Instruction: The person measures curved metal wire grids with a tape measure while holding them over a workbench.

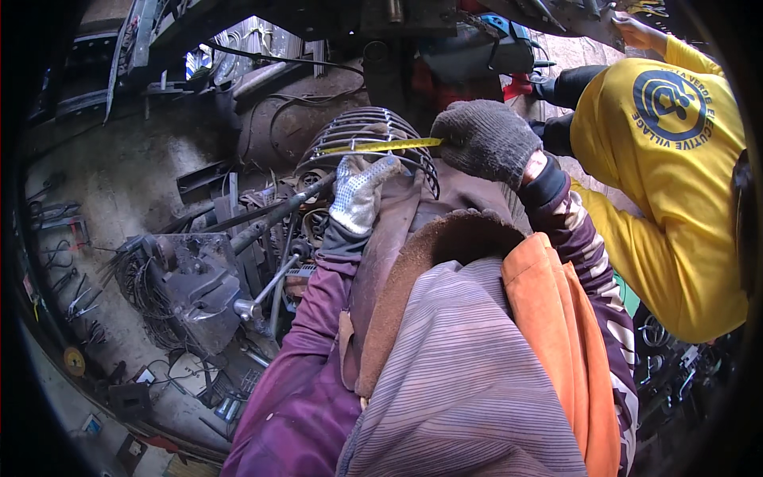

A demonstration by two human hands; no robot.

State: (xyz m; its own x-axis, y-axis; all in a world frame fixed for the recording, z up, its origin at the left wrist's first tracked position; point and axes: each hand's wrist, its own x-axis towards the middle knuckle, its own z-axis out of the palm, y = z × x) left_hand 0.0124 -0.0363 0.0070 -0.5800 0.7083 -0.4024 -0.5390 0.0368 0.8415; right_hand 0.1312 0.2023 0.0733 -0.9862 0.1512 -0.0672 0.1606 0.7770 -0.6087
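A round cage of bent metal rods (372,119) rests against my lap, upper middle of the head view. Across its near side stretches a yellow tape measure blade (381,146). My right hand (486,141), in a dark grey knit glove, is closed at the blade's right end; the case is hidden within the fist. My left hand (362,193), in a white glove with blue dots, is closed at the cage's near rim, just beneath the blade. Its thumb and a finger point up toward the tape. A brown leather apron (397,230) lies under both hands.
A person in a yellow shirt (660,183) works close on my right. On the left stand a vise-like metal block (203,286), a long pipe (262,226) and coiled wire (147,290). Pliers (78,302) and other tools lie farther left. A blue power tool (501,28) is beyond.
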